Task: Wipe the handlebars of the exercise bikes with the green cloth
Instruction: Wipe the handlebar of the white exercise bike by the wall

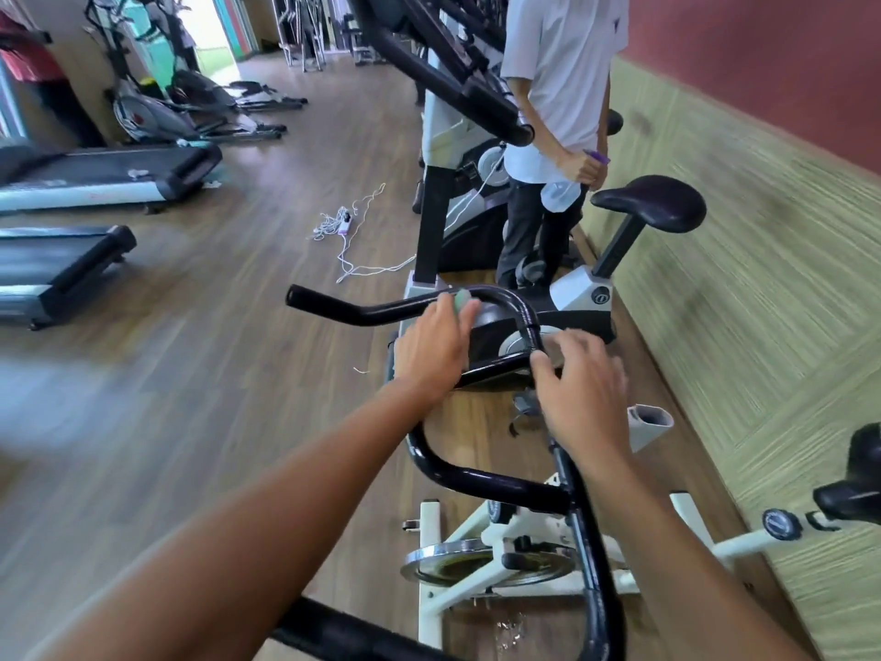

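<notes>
A black curved handlebar (362, 313) of an exercise bike runs across the middle of the view. My left hand (436, 345) holds a pale green cloth (461, 300) against this bar; only a small part of the cloth shows past my fingers. My right hand (584, 388) reaches to the bar's right bend, its fingers loosely curled near the black tube, and whether it touches is blurred. A second black handlebar (481, 479) of the white bike (457, 541) lies below my arms.
A person in a white shirt (558, 88) stands ahead beside a bike with a black saddle (650, 202). Treadmills (95, 176) line the left. A white cable and power strip (345, 226) lie on the wooden floor. A green-panelled wall (763, 279) runs along the right.
</notes>
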A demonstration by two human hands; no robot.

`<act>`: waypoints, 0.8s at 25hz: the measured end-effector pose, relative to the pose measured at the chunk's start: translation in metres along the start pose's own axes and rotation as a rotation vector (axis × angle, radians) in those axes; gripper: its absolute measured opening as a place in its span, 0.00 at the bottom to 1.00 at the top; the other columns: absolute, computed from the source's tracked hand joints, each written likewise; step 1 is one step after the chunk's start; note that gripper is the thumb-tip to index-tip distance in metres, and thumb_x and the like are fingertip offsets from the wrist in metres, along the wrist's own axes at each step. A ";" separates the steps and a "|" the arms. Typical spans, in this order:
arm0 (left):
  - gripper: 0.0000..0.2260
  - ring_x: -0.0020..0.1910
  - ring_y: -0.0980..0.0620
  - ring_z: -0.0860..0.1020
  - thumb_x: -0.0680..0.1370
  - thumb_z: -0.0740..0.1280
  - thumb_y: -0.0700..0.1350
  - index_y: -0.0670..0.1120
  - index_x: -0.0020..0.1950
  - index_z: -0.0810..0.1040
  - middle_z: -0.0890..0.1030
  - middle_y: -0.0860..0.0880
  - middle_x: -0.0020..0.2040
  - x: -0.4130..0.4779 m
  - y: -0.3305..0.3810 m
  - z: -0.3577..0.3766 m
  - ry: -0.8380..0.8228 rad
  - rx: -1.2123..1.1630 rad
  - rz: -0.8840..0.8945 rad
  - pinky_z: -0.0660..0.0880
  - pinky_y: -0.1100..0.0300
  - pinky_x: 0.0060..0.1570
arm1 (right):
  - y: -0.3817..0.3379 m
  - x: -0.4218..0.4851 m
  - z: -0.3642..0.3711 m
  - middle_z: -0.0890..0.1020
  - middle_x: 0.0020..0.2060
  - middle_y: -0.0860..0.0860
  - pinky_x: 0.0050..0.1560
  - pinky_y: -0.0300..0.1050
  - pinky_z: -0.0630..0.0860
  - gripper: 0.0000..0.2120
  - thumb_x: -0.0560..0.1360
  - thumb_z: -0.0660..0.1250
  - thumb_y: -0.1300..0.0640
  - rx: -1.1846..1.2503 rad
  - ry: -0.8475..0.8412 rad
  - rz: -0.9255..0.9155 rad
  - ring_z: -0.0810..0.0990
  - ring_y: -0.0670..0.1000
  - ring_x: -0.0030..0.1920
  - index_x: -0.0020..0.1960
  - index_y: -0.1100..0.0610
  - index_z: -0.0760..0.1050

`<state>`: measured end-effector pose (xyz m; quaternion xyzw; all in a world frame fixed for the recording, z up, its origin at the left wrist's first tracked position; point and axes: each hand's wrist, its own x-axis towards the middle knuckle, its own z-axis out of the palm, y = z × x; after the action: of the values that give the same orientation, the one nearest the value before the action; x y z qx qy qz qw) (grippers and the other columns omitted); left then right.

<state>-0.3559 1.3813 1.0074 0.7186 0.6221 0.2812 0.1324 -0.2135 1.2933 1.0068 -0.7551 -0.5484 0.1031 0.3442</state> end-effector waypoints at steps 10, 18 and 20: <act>0.12 0.39 0.44 0.79 0.74 0.66 0.45 0.38 0.51 0.78 0.80 0.41 0.43 -0.052 -0.133 -0.158 0.059 -1.446 -0.717 0.78 0.55 0.39 | -0.209 -0.087 0.086 0.79 0.59 0.49 0.64 0.41 0.69 0.15 0.81 0.61 0.48 0.587 -0.462 -0.160 0.76 0.46 0.59 0.61 0.52 0.81; 0.09 0.36 0.46 0.75 0.75 0.55 0.41 0.41 0.47 0.74 0.75 0.44 0.39 -0.119 -0.251 -0.240 0.377 -1.692 -0.780 0.73 0.56 0.38 | -0.320 -0.133 0.184 0.84 0.54 0.54 0.64 0.52 0.73 0.14 0.80 0.59 0.43 0.489 -0.907 -0.286 0.80 0.54 0.58 0.53 0.49 0.80; 0.08 0.36 0.46 0.75 0.75 0.55 0.40 0.41 0.47 0.73 0.74 0.44 0.39 -0.116 -0.275 -0.249 0.436 -1.666 -0.800 0.73 0.56 0.38 | -0.343 -0.132 0.204 0.82 0.55 0.50 0.58 0.35 0.73 0.14 0.83 0.55 0.44 0.489 -1.047 -0.252 0.78 0.49 0.57 0.58 0.47 0.77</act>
<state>-0.7303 1.2815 1.0317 0.0584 0.4323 0.6962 0.5701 -0.6321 1.3130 1.0432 -0.4314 -0.6910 0.5440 0.2013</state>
